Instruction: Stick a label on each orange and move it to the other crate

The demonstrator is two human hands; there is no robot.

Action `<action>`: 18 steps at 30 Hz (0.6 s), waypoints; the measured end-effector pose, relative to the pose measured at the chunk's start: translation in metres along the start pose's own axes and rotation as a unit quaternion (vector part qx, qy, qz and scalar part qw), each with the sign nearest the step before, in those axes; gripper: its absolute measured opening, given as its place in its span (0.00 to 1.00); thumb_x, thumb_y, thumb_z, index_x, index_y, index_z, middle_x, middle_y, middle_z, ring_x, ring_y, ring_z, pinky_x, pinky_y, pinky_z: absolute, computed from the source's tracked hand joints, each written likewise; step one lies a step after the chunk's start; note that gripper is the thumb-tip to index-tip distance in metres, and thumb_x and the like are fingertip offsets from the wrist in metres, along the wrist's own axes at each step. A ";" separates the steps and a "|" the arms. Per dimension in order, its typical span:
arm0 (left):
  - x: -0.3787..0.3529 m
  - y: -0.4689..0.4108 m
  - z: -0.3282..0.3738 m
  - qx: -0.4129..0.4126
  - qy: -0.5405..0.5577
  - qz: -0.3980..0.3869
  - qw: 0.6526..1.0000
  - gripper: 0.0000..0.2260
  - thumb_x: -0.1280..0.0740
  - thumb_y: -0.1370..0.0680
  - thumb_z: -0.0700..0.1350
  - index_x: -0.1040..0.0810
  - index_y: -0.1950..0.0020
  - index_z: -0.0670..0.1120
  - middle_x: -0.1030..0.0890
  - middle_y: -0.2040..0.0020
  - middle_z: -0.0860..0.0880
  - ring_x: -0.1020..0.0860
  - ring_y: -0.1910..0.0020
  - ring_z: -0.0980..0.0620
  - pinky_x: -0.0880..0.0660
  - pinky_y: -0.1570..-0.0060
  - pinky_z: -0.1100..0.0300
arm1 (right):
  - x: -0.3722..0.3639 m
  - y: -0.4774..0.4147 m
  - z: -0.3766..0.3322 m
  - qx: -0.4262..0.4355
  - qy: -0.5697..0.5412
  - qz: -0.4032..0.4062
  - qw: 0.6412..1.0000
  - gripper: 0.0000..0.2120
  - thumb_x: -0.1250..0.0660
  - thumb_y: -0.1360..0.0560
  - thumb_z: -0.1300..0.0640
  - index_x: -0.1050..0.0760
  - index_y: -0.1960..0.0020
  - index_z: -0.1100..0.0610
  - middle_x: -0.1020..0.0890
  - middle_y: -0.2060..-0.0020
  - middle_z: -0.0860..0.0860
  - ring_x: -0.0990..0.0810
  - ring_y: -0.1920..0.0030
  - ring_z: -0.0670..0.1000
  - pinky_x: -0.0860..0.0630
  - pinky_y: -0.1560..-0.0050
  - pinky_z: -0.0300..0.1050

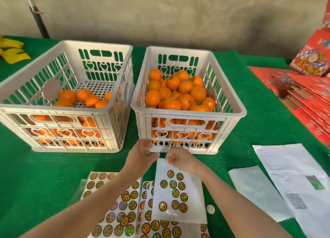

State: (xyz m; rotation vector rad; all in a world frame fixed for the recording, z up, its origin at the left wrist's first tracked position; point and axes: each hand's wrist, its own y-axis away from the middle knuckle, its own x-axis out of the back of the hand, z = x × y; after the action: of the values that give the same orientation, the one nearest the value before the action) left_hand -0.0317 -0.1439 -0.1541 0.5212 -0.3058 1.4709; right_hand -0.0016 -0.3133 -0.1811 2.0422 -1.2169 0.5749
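Two white plastic crates stand on the green cloth. The left crate [67, 112] holds a low layer of plain oranges [67, 95]. The right crate [189, 115] is heaped with oranges [185, 96], some bearing round labels. In front lie label sheets [116, 211] with gold-and-black stickers. My right hand [178, 160] pinches the top edge of a partly used sheet [176, 195] and holds it tilted up. My left hand [142, 153] hovers just left of it, fingers loosely curled by the right crate's front; whether a label sits on its fingertips is blurred.
Red fruit cartons [310, 59] and a stack of flat red boxes [303, 102] fill the right side. White papers [294, 180] and an empty backing sheet [257, 191] lie at the near right. Yellow items [12, 50] sit far left. A dark pole [38, 18] leans against the wall.
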 end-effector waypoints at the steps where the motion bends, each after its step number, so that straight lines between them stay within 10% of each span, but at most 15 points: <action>1: -0.005 -0.001 -0.001 0.087 0.041 -0.064 0.993 0.10 0.29 0.26 0.41 0.26 0.48 0.48 0.22 0.51 0.50 0.23 0.52 0.52 0.26 0.47 0.58 | 0.004 0.003 -0.002 0.012 -0.023 0.011 1.000 0.09 0.36 0.23 0.61 0.23 0.61 0.58 0.19 0.61 0.50 0.21 0.55 0.51 0.26 0.48 0.45; 10: -0.022 0.000 0.000 0.212 0.237 -0.118 0.941 0.07 0.33 0.23 0.35 0.21 0.47 0.35 0.17 0.50 0.36 0.19 0.50 0.39 0.22 0.50 0.49 | 0.013 0.037 -0.001 0.149 -0.013 0.129 0.980 0.07 0.32 0.25 0.64 0.21 0.48 0.59 0.22 0.50 0.51 0.26 0.46 0.50 0.32 0.41 0.44; 18: -0.023 0.000 0.003 0.203 0.237 -0.142 0.939 0.08 0.37 0.22 0.33 0.22 0.44 0.37 0.18 0.49 0.37 0.20 0.49 0.40 0.22 0.53 0.52 | 0.008 0.050 0.005 0.292 0.145 0.190 0.926 0.06 0.26 0.34 0.67 0.18 0.60 0.58 0.22 0.52 0.58 0.25 0.49 0.62 0.28 0.49 0.57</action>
State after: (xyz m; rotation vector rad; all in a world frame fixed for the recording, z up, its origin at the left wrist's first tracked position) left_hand -0.0334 -0.1649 -0.1629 0.4943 0.4482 1.3264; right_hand -0.0421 -0.3386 -0.1627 2.0711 -1.3752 1.5243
